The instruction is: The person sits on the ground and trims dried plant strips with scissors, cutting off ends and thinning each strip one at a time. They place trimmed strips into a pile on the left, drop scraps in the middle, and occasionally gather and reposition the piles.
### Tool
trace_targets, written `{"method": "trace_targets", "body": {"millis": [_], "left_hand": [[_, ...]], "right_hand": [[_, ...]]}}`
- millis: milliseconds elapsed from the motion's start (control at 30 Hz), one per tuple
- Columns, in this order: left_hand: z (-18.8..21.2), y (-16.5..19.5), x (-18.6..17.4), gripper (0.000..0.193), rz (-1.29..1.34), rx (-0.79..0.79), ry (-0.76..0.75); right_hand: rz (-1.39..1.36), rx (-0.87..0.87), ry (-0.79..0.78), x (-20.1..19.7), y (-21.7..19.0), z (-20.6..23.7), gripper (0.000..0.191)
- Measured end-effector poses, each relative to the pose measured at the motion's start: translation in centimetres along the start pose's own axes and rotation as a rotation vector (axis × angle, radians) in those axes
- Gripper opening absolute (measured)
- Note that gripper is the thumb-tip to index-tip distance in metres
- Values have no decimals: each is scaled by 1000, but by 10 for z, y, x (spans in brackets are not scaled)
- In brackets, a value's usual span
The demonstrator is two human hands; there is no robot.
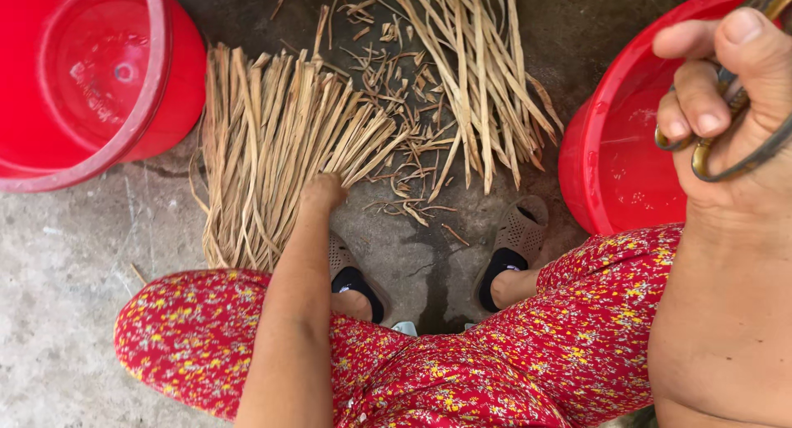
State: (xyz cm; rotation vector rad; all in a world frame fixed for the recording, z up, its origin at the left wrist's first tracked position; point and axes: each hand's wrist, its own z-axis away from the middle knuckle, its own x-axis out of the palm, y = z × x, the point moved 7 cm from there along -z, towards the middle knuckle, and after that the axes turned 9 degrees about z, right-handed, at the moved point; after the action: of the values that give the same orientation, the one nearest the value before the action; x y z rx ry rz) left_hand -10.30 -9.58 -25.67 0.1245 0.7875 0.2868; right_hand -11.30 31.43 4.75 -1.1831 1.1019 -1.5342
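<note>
My left hand (322,190) reaches down to a flat bundle of dried straw-coloured strips (272,139) on the concrete floor and its fingers close on the strips at the bundle's near right edge. My right hand (726,106) is raised close to the camera at the right edge and grips a pair of dark metal scissors (726,123) by the handles. A second, looser pile of dried strips (478,73) lies further back, with short cut scraps (396,73) scattered between the two piles.
A red plastic bucket (91,73) stands at the upper left and a red basin (610,148) at the right, under my right hand. My knees in red flowered trousers (462,370) and my feet in grey sandals (516,238) fill the bottom.
</note>
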Motion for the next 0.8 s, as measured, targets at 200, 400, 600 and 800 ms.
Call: {"method": "trace_targets", "body": {"millis": [200,400,600,800], "left_hand": [[8,14,16,80,75,-110,127],[7,17,19,38,-118,-159,130],[3,26,0,25,150,65,439],[28,59,-54,19,607,366,500]], "right_hand": [[-60,-96,83,-21,-5,24,15],[-59,-111,122,3,-18,30,20],[-123,-119,142,22,-26,33,26],[-133,-158,42,31,-27,28,29]]}}
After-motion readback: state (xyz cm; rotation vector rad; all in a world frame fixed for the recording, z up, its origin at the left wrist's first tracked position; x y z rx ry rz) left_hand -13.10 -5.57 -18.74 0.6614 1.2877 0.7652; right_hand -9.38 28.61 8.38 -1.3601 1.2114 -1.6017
